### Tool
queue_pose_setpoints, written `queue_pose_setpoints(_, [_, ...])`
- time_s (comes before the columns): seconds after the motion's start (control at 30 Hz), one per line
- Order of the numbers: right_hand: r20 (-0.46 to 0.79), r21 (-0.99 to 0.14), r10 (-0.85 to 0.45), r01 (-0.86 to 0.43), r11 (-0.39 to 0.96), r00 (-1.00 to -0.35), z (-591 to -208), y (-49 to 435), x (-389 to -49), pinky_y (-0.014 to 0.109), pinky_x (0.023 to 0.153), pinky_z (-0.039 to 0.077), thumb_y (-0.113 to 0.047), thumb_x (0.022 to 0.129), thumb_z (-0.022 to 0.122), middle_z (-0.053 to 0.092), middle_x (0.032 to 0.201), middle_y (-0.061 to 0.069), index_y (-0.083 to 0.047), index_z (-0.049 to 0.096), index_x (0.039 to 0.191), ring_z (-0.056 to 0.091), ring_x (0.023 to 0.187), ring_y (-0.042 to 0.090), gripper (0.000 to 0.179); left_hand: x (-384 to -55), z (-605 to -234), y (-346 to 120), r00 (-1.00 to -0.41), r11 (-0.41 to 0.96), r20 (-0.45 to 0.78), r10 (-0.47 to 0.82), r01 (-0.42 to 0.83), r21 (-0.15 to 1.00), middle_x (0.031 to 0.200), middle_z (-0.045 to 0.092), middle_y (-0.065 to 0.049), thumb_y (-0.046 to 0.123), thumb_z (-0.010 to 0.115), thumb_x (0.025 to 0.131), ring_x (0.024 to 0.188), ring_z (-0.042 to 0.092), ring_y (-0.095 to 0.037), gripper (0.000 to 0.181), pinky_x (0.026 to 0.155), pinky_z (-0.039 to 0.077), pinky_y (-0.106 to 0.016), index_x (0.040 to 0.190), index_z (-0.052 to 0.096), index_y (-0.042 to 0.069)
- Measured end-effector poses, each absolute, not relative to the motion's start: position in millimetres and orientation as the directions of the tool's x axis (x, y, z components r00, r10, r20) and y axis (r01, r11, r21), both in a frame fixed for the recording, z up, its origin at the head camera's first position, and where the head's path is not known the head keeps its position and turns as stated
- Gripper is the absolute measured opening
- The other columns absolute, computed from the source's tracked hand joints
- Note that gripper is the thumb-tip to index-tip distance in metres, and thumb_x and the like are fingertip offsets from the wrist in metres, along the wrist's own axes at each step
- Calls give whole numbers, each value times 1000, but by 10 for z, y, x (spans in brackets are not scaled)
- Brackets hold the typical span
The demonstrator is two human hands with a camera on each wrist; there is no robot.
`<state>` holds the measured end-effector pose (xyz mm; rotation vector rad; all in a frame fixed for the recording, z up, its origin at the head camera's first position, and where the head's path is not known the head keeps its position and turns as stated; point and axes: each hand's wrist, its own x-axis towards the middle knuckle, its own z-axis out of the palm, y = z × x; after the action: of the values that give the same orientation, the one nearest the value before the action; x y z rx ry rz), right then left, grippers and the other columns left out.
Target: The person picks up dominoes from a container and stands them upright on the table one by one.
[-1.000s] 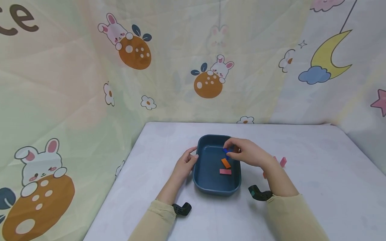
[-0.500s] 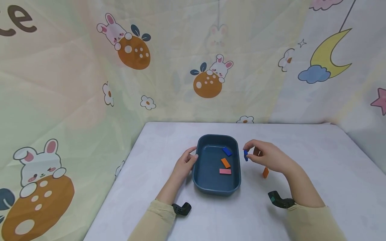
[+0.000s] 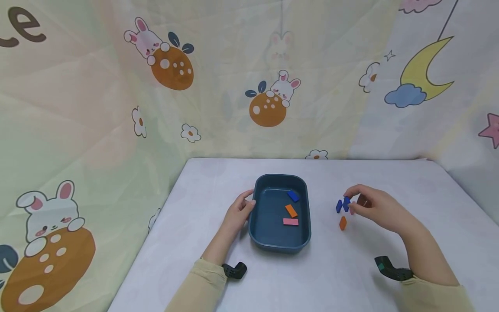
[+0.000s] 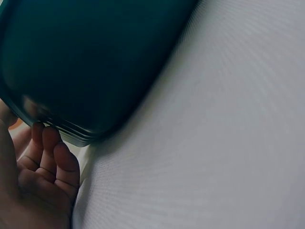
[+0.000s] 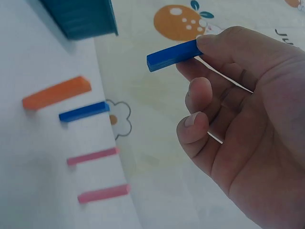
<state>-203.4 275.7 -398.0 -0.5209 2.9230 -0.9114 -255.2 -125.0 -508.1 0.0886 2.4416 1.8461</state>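
Between thumb and index finger, my right hand pinches a blue domino block, its other fingers loosely curled. Close by on the table stand another blue block, an orange block and two pink blocks; the right wrist view shows one pink block and a second pink block. A dark blue tray is held at its left side by my left hand, thumb at the rim and bent fingers against the outer wall.
Inside the tray lie a blue block, an orange block and a pink block, apart from one another. A white-covered table carries everything. Behind it hangs a printed cloth with rabbits.
My right hand has moved from over the tray rightward to the standing blocks, carrying a blue block. Another blue block stays lying in the tray. The left hand has kept its place.
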Motion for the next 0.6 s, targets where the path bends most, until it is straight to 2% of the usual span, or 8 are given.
queue_pose_setpoints(0.2, [80,-534,-300,-295,792,-950,-4106,2961,-1982,25,60,45,-19,95,65,62,96,1,-20,59,119,52,74,10,25,-2548,-5072,-1250,-995,265,-31,94,-5,964,94,64,-3,47,59,96,79,58,-21,42,71,49,-31,137,51,44])
queue_pose_setpoints(0.6, [-40,-584,-231,-164,795,-972,-4381,3159,-1932,24,62,44,-23,96,64,61,95,6,-16,58,125,51,79,12,31,-2542,-5077,-1237,-996,261,-35,88,-11,965,93,64,-3,46,59,96,78,57,-21,41,70,48,-31,136,52,45])
